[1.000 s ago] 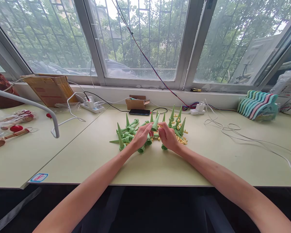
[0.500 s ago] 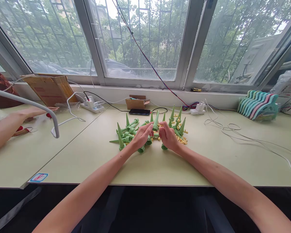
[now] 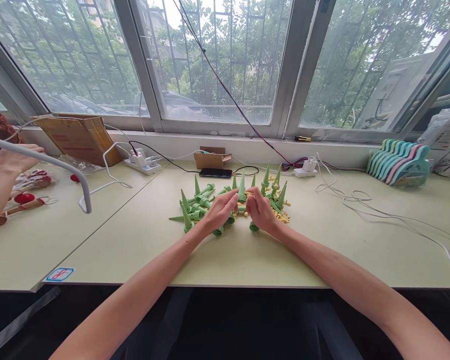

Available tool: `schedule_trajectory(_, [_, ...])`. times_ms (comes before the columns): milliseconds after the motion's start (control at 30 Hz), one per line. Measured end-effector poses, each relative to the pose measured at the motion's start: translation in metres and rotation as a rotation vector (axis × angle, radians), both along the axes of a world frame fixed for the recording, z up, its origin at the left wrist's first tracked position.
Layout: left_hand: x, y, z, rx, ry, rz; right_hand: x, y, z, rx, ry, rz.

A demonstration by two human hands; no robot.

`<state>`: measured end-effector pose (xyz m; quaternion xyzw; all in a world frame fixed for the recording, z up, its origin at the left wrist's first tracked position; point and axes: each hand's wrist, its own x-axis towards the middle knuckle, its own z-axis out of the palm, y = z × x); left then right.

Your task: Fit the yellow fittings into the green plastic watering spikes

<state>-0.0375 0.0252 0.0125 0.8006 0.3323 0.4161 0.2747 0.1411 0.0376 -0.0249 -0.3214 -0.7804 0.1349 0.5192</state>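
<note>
barred windows (image 3: 217, 65) are spanning the top of the frame above a pale table (image 3: 228, 262). at centre, the right hand (image 3: 261, 210) is curling inward, its grip too hidden to tell, while the left hand (image 3: 221, 209) is clamping its fingertips on a green spike (image 3: 242, 188) between them, now leaning less than a second ago and apparently being lined up; yellow pieces (image 3: 283, 218) are lying centre right.
</note>
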Motion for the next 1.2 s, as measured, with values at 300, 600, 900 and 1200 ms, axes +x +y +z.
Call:
schedule_trajectory(300, [0.004, 0.002, -0.003, 0.049, 0.038, -0.013, -0.001, 0.0, 0.004, -0.076, 0.091, -0.001])
schedule_trajectory(600, [0.005, 0.008, -0.009, 0.068, 0.036, 0.064, 0.0, 0.003, 0.004, -0.063, 0.065, -0.095])
schedule_trajectory(900, [0.006, 0.007, -0.01, 0.111, 0.049, 0.099, -0.001, 0.004, 0.005, -0.06, 0.021, -0.187])
schedule_trajectory(1200, [0.004, 0.011, -0.014, 0.308, 0.051, 0.103, -0.001, 0.003, 0.007, -0.039, -0.016, -0.289])
